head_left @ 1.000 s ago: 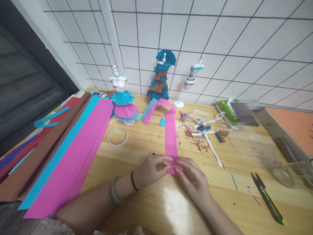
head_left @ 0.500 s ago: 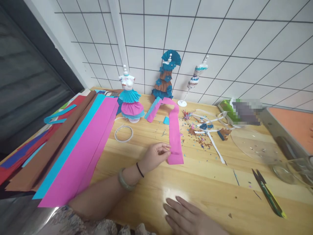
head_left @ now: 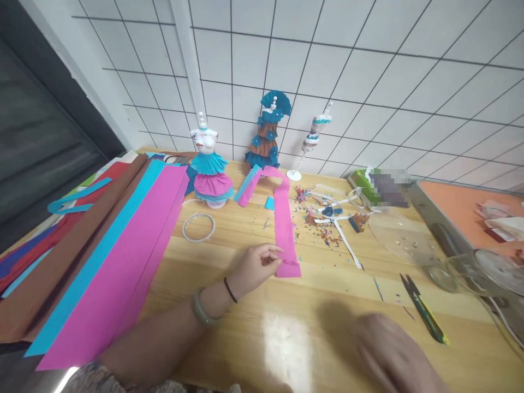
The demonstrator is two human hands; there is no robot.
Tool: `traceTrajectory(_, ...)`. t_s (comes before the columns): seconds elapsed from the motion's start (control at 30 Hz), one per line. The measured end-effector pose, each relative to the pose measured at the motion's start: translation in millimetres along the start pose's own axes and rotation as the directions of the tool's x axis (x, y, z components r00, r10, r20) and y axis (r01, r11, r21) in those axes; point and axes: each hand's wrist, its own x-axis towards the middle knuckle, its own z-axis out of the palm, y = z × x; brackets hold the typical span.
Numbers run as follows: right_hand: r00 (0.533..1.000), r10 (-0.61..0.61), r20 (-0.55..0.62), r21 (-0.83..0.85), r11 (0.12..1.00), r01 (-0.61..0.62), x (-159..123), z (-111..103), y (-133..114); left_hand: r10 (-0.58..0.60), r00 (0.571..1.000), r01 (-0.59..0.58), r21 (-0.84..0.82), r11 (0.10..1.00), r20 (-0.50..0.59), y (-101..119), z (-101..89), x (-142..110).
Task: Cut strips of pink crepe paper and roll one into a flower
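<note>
My left hand (head_left: 258,266) rests on the wooden table, its thumb and fingertips pinched together at the left edge of a pink crepe paper strip (head_left: 284,218). That strip runs away from me, with a crease near the fingertips, and bends over at its far end against a blue-and-pink piece (head_left: 248,185). My right hand (head_left: 395,349) is over the table at the lower right, smeared by motion, so its fingers cannot be made out. A pair of scissors (head_left: 426,310) with green and yellow handles lies just beyond it, apart from the hand.
Long crepe paper sheets (head_left: 118,262) cover the left side. A tape roll (head_left: 198,227) lies near a mannequin in a blue-and-pink skirt (head_left: 210,164). Behind stand a blue-and-brown dressed mannequin (head_left: 266,136) and a tilted one (head_left: 311,139). Paper scraps (head_left: 327,232) and a glass jar (head_left: 454,273) are at right.
My right hand has moved right and lifted from lying with fingers stretched out to near the scissors. My left hand stays at the pink strip. The view has shifted a little to the right.
</note>
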Motion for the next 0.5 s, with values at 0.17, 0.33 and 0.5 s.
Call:
traceTrajectory(0.17, 0.967, 0.134, -0.214, 0.118, 0.987, -0.111, 94.3, 28.8, -16.2, 0.091, 0.996, -0.094, 0.187, 0.978, 0.026, 5.2, 0.1, -5.9)
traceTrajectory(0.33, 0.983, 0.181, 0.023, 0.439, 0.882, -0.172, 128.2, 53.0, -39.7, 0.147, 0.988, -0.151, 0.259, 0.954, 0.035, 10.5, -2.1, -4.6)
traceTrajectory(0.5, 0.970, 0.244, -0.008, 0.583, 0.789, -0.194, 128.6, 61.3, -33.7, 0.171, 0.985, -0.171, 0.294, 0.941, 0.028, 10.2, -1.7, -3.4)
